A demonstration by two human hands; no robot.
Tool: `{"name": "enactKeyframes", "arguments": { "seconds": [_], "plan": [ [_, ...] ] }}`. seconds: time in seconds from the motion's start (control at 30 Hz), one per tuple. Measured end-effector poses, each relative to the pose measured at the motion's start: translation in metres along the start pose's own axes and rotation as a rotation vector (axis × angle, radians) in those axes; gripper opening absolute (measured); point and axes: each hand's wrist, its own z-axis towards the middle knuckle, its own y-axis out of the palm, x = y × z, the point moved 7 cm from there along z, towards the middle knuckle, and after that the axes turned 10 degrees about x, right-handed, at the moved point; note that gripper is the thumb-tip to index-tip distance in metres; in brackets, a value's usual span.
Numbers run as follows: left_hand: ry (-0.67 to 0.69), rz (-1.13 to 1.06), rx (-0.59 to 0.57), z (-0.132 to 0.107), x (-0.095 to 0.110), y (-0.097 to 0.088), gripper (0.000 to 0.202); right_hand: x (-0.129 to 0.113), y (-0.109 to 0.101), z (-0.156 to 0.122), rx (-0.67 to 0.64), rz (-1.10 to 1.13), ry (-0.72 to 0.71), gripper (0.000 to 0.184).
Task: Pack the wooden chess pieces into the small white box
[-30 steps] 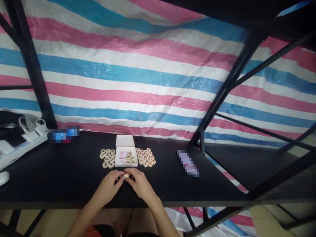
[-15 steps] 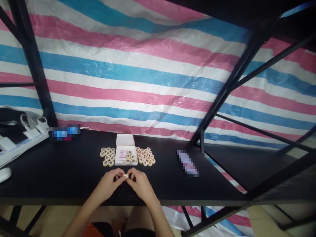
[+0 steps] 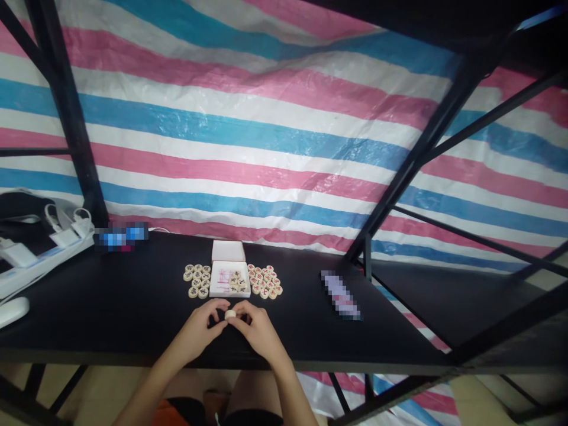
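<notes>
My left hand (image 3: 202, 328) and my right hand (image 3: 256, 328) meet over the black table (image 3: 110, 313), fingers curled together round one small pale round game piece (image 3: 229, 314). Just beyond them lies a small open white box (image 3: 229, 279) with a few pieces inside and its lid (image 3: 228, 251) behind it. A cluster of several black-marked round pieces (image 3: 197, 280) sits left of the box. Several red-marked pieces (image 3: 265, 281) sit to its right.
A blurred flat object (image 3: 340, 294) lies at the table's right. A blurred blue item (image 3: 120, 235) and a white power strip with plugs (image 3: 39, 251) are at the far left. Black frame posts (image 3: 66, 112) stand before a striped tarp. A second black surface (image 3: 444, 296) lies at right.
The view has shifted slightly. Both hands stay together holding the piece and have edged a little toward the box.
</notes>
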Motion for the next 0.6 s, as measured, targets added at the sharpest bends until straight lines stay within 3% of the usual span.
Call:
{"name": "enactKeyframes", "arguments": {
  "seconds": [0.17,0.33,0.47,0.53,0.6],
  "plan": [
    [-0.043,-0.020,-0.059,0.001,0.005,0.001,0.028,-0.002,-0.004,0.000,0.060,0.115,-0.035,0.004],
    [-0.022,0.014,-0.087,0.000,0.010,0.003,0.023,-0.009,-0.001,-0.002,0.027,0.121,-0.126,0.005],
    [0.016,0.079,0.061,-0.002,0.008,-0.007,0.024,0.000,0.000,0.000,0.058,0.019,-0.103,0.026],
    [0.020,0.145,0.169,-0.002,0.003,-0.025,0.030,0.007,0.000,0.001,0.091,-0.014,-0.062,0.037],
    [0.013,0.253,0.259,0.002,-0.004,-0.051,0.037,0.010,0.001,0.002,0.109,-0.034,-0.048,0.037]
  ]
}}
